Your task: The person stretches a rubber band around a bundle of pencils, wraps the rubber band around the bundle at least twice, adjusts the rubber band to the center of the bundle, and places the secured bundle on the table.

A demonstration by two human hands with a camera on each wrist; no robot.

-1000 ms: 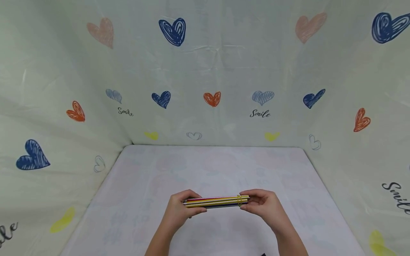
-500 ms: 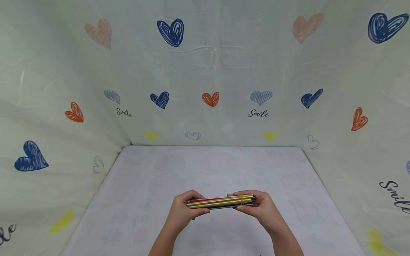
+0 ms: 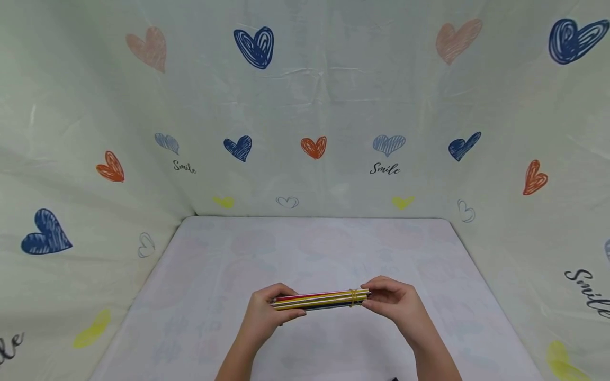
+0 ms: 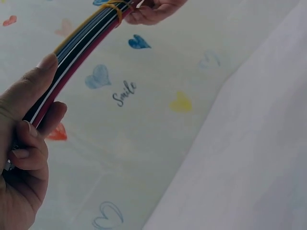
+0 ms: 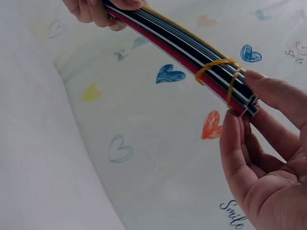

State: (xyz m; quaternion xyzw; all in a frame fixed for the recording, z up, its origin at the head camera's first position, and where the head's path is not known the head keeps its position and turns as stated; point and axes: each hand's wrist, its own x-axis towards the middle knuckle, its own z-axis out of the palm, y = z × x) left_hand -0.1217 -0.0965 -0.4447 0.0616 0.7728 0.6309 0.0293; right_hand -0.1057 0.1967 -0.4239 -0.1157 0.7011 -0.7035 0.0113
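Note:
A bundle of slim striped pencils (image 3: 319,300), in yellow, red, black and silver, is held up level over the table. A yellow rubber band (image 3: 353,297) loops round it near the right end. My left hand (image 3: 267,312) grips the left end, thumb on the near side and fingers behind, hiding that end. At the other end, my right hand (image 3: 396,302) pinches the bundle's tip with thumb and fingertips, just beyond the band. In the right wrist view the band (image 5: 218,63) crosses itself close to the fingertips.
A white table (image 3: 305,248) lies under the hands. Behind and beside it hangs a pale curtain (image 3: 343,106) printed with hearts and "Smile". A small dark object (image 3: 394,379) shows at the bottom edge, left of the right forearm.
The right hand had slid inward over the banded part half a second ago; now it is back at the tip. The bundle and left hand have shifted slightly left.

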